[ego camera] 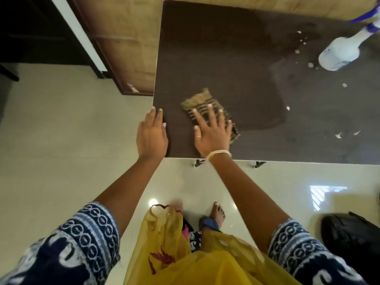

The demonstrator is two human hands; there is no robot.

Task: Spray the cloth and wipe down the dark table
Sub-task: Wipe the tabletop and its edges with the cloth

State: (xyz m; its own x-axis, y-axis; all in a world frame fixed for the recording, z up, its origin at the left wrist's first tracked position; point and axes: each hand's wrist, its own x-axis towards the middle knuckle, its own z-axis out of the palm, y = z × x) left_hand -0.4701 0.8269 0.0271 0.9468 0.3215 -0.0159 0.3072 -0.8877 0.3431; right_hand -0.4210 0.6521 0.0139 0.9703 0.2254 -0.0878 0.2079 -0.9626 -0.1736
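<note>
The right hand [212, 133] lies flat with fingers spread and straight, pressing a striped cloth [207, 112] down onto the dark surface [226, 58]. The cloth is a folded, roughly rectangular piece of woven fabric, tan with dark bands, its far edge blurred, and it sits near the surface's front left corner. The left hand [151, 135] rests relaxed on the left edge of the surface, fingers extended along the rim and holding nothing. The surface is a matte dark brown board with a fine grain; a darker patch with rounded borders spreads around and beyond the cloth. Small pale scraps [339, 135] lie scattered over its right part. A white plastic spray bottle [340, 51] with a blue trigger head stands at the far right, well apart from the cloth. Below, the floor [61, 161] is glossy pale tile.
</note>
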